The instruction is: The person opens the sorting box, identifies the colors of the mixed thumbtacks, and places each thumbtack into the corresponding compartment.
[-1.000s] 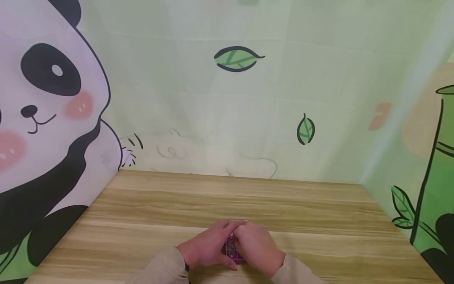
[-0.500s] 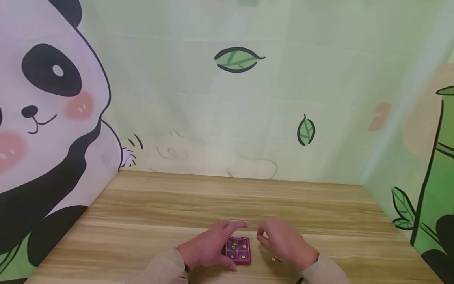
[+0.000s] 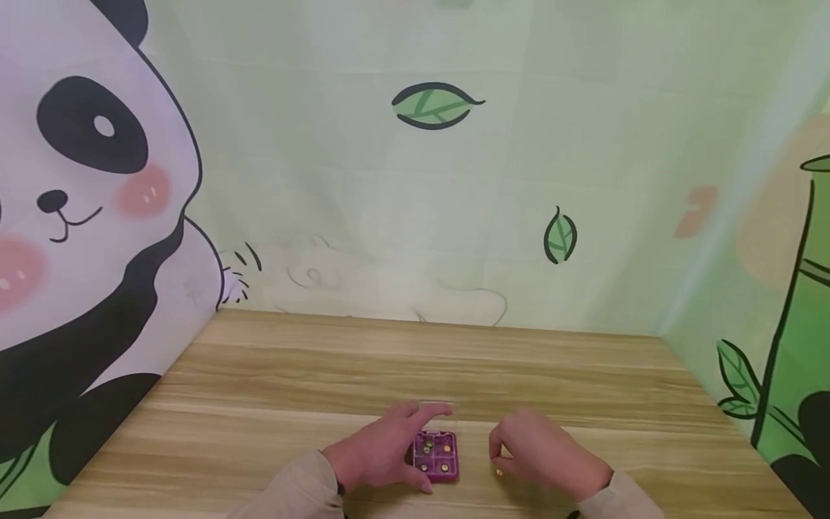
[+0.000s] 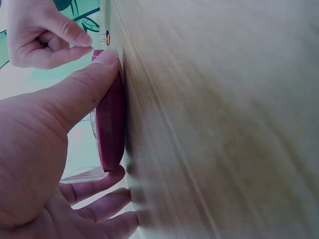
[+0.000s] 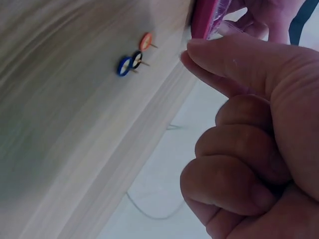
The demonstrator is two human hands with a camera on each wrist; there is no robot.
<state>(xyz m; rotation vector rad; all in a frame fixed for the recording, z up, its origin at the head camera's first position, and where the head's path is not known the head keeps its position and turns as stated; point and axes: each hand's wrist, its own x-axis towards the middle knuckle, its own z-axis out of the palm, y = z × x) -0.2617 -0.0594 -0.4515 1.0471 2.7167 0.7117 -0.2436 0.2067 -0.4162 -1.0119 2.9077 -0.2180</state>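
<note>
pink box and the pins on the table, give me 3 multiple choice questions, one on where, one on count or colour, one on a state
1. Where do the loose pushpins lie?
A. on the wooden table beside the pink box
B. inside the box
C. on the panda backdrop

2. How many loose pushpins does the right wrist view show?
A. one
B. three
C. six

3. What is the left hand doing?
A. resting flat, away from the box
B. holding the box, thumb and fingers at its edges
C. pinching a pin

Answers:
1. A, the right wrist view shows them on the wood close to the box.
2. B, an orange, a dark and a blue head lie together.
3. B, the left wrist view shows the thumb on one edge and fingers at the other; the right hand is apart from it.
</note>
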